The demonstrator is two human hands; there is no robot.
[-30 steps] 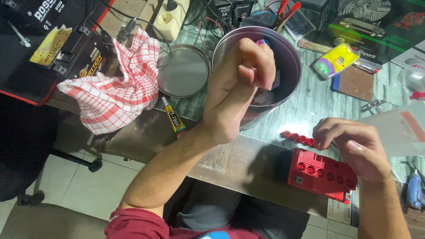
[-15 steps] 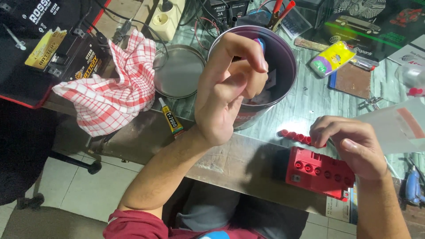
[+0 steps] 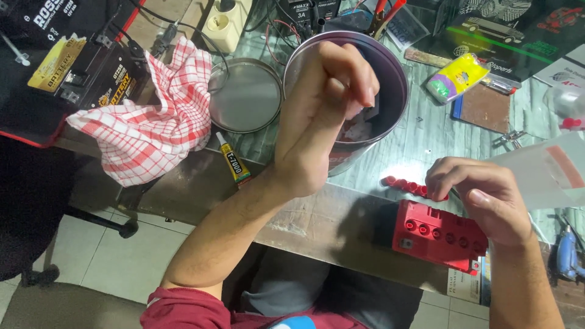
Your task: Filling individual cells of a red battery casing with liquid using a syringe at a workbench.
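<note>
My left hand (image 3: 317, 122) is raised over a round metal tin (image 3: 395, 73), its fingers bunched together at the tips. I cannot see anything between them. My right hand (image 3: 487, 195) rests on the glass-topped bench at the right. Its curled fingers close on the end of a strip of red caps (image 3: 402, 183). Just in front of that hand, at the bench's near edge, lies a red battery (image 3: 439, 234) with a row of round holes in its top.
A red-checked cloth (image 3: 152, 128) lies left of the tin, with the tin's lid (image 3: 244, 94) and a small glue tube (image 3: 233, 159) beside it. A black battery (image 3: 91, 73) sits far left. A clear plastic bag (image 3: 548, 170) and a blue tool (image 3: 567, 256) are at the right.
My left hand's fingers have curled in and bunched together above the tin. My right hand has stayed on the red cap strip.
</note>
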